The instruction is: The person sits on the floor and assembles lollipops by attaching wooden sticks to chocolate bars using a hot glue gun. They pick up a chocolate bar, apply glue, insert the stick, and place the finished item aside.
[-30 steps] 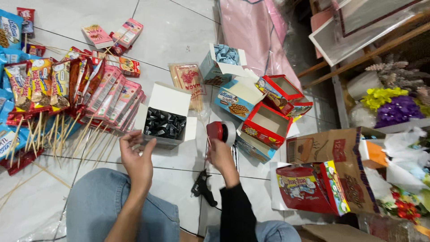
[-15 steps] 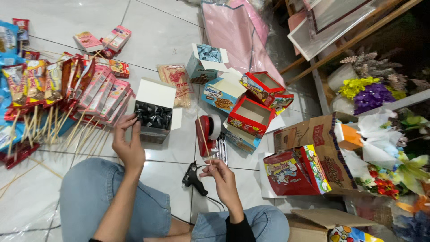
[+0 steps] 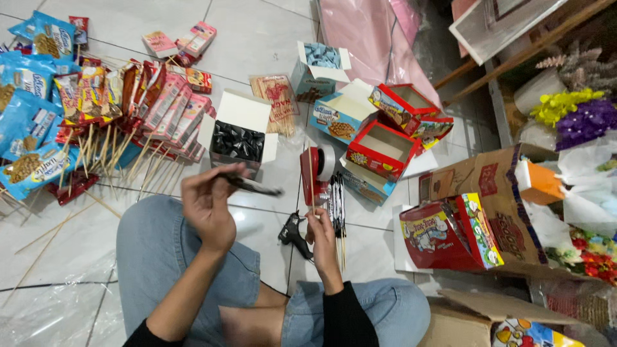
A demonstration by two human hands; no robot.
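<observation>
A slim black sachet (image 3: 252,186) is pinched at one end between the fingers (image 3: 222,175) of the left hand (image 3: 207,205), which is raised above the person's left knee; the sachet sticks out level to the right, its free end over the white tiled floor (image 3: 257,38). The fingers are curled closed on it. Just beyond it stands an open white box (image 3: 241,112) packed with more dark sachets, its lid flap folded back. The right hand (image 3: 323,238) is lower and to the right, its fingers closed on a thin wooden skewer (image 3: 310,183) that stands nearly upright, rising past a red tape dispenser (image 3: 313,172) with a white roll. Right beside that hand lie a few dark sachets already fixed on sticks (image 3: 337,205), and a black glue gun (image 3: 293,232) rests on the floor just left of it. Further out, to the left, a row of red and pink snack packs on skewers (image 3: 160,106) fans across the tiles, with blue biscuit packets (image 3: 29,115) beyond them. To the right are open red cartons (image 3: 380,144), a blue box (image 3: 337,119) and a larger red snack box (image 3: 443,231) beside a brown cardboard carton (image 3: 495,199). Pink wrapping paper (image 3: 366,32) lies at the top, and artificial yellow and purple flowers (image 3: 572,112) sit at the far right. The person sits cross-legged in blue jeans (image 3: 154,250).
</observation>
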